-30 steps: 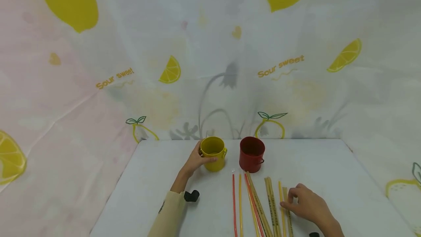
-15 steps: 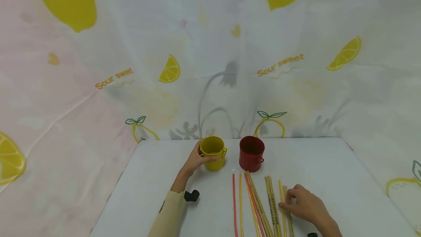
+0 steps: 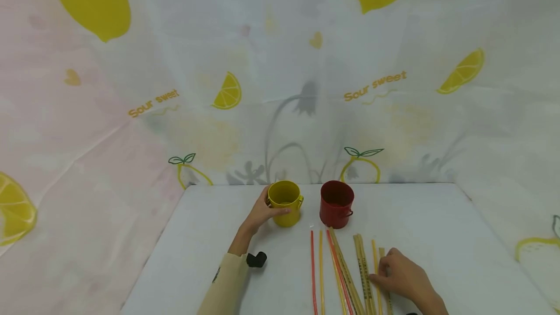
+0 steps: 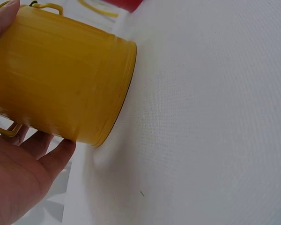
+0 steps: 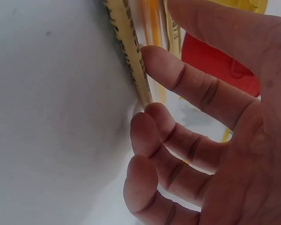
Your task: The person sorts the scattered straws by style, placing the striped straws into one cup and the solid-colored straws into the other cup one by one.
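My left hand [image 3: 259,215] holds a small yellow bucket [image 3: 288,218] upright, the thumb across its front and the other fingers round its far side. In the left wrist view the bucket [image 4: 61,75] has wire handles and its base is on the white table. My right hand [image 3: 407,276] is low over a tan, printed paper-wrapped stick [image 3: 389,303] and a yellow straw [image 3: 375,252]. Its index fingertip [image 5: 161,63] touches the wrapped stick [image 5: 126,42] in the right wrist view; the other fingers are loosely bent. The thumb tip is out of that view, on the straws' far side.
A red bucket [image 3: 336,215] stands right of the yellow one. Between the hands lie red straws [image 3: 312,266], yellow straws [image 3: 322,271] and tan wrapped sticks [image 3: 362,266], running toward the table's near edge. A printed cloth [image 3: 280,125] hangs behind the white table [image 3: 188,237].
My right hand has shifted slightly left, bringing its thumb across the yellow straw toward the tan pair. My left hand keeps its hold on the yellow bucket.
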Demonstrator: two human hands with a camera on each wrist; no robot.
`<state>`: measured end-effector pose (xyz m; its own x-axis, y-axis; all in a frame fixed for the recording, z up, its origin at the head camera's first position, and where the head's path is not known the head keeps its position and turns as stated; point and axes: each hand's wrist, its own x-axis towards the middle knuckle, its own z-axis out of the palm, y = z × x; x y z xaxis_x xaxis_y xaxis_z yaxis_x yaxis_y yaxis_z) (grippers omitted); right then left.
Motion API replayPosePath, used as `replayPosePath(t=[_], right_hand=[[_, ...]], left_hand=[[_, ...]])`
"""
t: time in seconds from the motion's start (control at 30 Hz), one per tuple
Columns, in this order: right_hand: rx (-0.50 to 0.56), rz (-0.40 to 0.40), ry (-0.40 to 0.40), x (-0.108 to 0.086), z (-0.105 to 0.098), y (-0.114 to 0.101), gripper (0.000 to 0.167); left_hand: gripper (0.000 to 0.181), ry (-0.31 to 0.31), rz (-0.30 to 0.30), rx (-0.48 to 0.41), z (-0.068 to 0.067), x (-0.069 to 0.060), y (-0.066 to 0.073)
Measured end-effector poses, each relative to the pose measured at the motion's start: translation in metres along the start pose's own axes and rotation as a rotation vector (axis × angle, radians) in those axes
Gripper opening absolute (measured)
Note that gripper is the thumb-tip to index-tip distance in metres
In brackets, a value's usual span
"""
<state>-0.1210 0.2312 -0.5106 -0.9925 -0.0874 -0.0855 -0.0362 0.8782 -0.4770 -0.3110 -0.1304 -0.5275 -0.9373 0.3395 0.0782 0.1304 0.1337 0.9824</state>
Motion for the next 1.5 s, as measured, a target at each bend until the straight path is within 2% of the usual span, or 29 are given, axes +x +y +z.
replayPosePath(t=[0.17,0.37,0.43,0.63,0.77,0.87,1.0,1.03,1.17,1.3,1.5], right_hand=[[0.007,0.026,0.019,-0.005,0.002,0.004,0.035],[0.032,0.033,0.011,-0.009,0.009,0.006,0.032],[0.034,0.038,0.006,-0.01,0.01,0.007,0.03],[0.028,0.09,-0.012,-0.017,0.007,0.015,0.023],[0.067,0.094,-0.021,-0.022,0.002,0.02,0.02],[0.128,0.078,-0.029,-0.024,-0.004,0.022,0.017],[0.195,0.077,-0.045,-0.029,-0.013,0.025,0.015],[0.199,0.074,-0.039,-0.029,-0.016,0.025,0.015],[0.193,0.06,0.012,-0.028,-0.023,0.021,0.015],[0.22,0.045,0.086,-0.021,-0.028,0.009,0.012],[0.236,-0.094,0.279,0.002,-0.046,-0.011,0.008]], left_hand=[[0.089,-0.034,-0.012,-0.003,0.007,0.001,0.003],[0.088,-0.049,-0.034,-0.003,0.01,-0.014,0.019],[0.088,-0.038,-0.038,-0.009,0.011,-0.015,0.015],[0.089,-0.024,-0.034,-0.037,0.022,-0.009,-0.014],[0.087,-0.012,-0.035,-0.05,0.029,-0.013,-0.019],[0.088,-0.016,-0.049,-0.061,0.031,-0.017,-0.017],[0.089,-0.043,-0.058,-0.079,0.034,-0.019,-0.022],[0.089,-0.037,-0.056,-0.079,0.035,-0.018,-0.027],[0.087,-0.017,-0.043,-0.067,0.034,-0.021,-0.029],[0.087,-0.011,-0.039,-0.045,0.021,-0.019,-0.023],[0.087,-0.025,-0.007,-0.022,0.0,0.003,-0.006]])
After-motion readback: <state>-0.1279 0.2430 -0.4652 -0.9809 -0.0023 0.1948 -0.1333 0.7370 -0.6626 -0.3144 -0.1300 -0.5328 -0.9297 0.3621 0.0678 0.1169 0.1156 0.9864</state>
